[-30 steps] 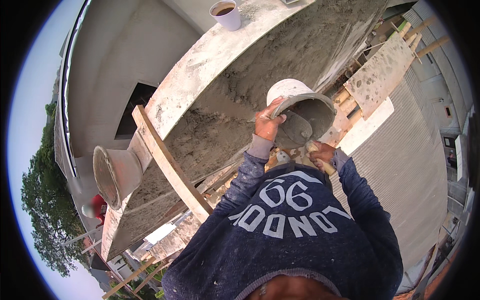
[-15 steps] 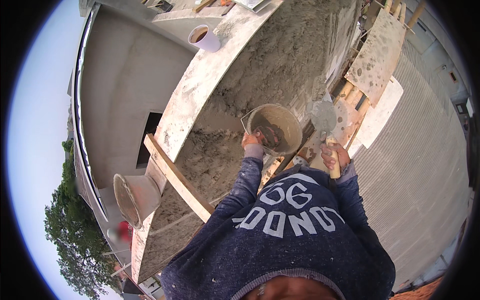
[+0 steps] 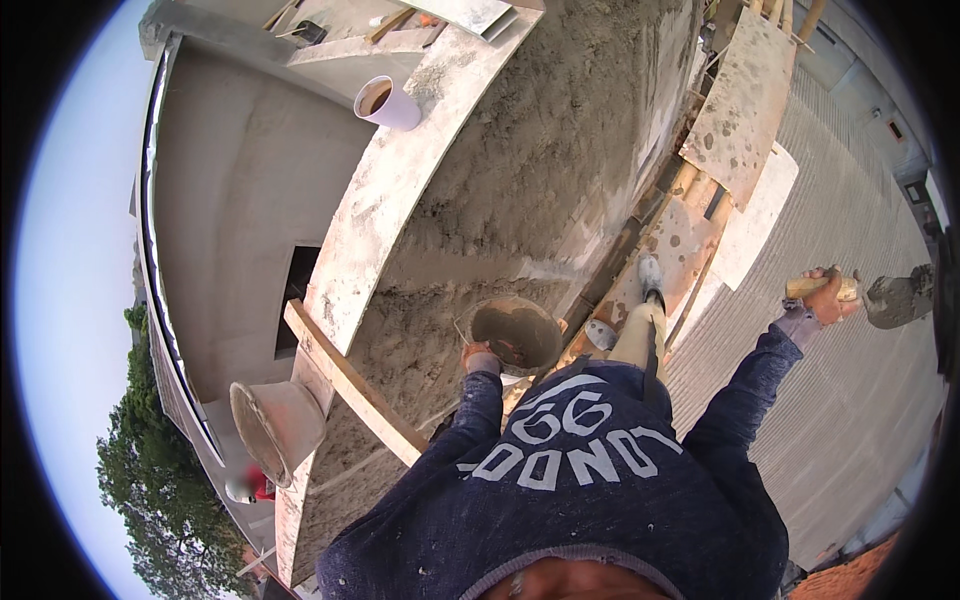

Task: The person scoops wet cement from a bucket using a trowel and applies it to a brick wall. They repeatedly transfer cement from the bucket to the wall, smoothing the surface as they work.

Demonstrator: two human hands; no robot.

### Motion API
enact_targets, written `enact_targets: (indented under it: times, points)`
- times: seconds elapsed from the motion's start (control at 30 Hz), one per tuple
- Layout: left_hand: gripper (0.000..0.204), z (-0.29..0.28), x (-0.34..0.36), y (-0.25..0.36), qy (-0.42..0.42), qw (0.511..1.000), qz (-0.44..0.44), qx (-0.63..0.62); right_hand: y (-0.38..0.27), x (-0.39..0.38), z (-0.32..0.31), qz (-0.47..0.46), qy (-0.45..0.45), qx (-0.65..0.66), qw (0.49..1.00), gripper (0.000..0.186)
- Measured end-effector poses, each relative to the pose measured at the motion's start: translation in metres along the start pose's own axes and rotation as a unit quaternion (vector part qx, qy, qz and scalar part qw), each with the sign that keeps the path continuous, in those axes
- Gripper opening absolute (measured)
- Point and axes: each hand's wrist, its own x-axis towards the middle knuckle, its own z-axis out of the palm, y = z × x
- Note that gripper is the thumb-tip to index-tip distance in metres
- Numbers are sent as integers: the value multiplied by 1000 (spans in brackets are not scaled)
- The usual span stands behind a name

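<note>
My left hand [image 3: 482,357] is closed on the rim of a round, mortar-smeared bucket [image 3: 517,335], which tilts against the rough grey mortar surface [image 3: 540,130]. Some wet mortar shows inside it. Far out to the right, my right hand [image 3: 830,297] grips the wooden handle of a trowel [image 3: 898,300]. Grey mortar coats the trowel's blade, which points away from me over the corrugated roofing.
A white cup [image 3: 388,104] of brown liquid and a second bucket [image 3: 277,425] stand on the pale ledge [image 3: 365,205]. A wooden batten [image 3: 352,380] crosses it. My feet are on spattered boards [image 3: 690,235] over bamboo. Corrugated roofing [image 3: 800,400] lies right. A person in red [image 3: 262,487] is lower left.
My right hand has swung the trowel from beside the bucket far out to the right, and its blade now carries mortar. The bucket and my left hand have moved lower and slightly left.
</note>
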Motion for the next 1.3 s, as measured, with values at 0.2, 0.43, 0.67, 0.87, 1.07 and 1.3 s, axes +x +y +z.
enact_targets:
  times: [0.2,0.43,0.67,0.87,1.07,1.3]
  points:
    - [34,7,1,-20,-172,956,43,-232,60,-248,129,124,-497,-324,795,72]
    - [32,48,-17,10,-151,965,193,-89,47,-324,79,3,-675,-106,731,63]
    - [40,88,-89,64,-176,983,35,-35,70,-270,28,56,-739,-305,599,76]
    - [45,95,-95,107,-229,973,23,-12,81,-272,-21,-51,-680,-370,631,74]
    - [49,87,-142,160,-218,962,161,-30,85,-258,-27,47,-639,-381,667,66]
    - [51,72,-182,223,-369,910,135,-131,75,-242,-18,19,-528,-259,808,69]
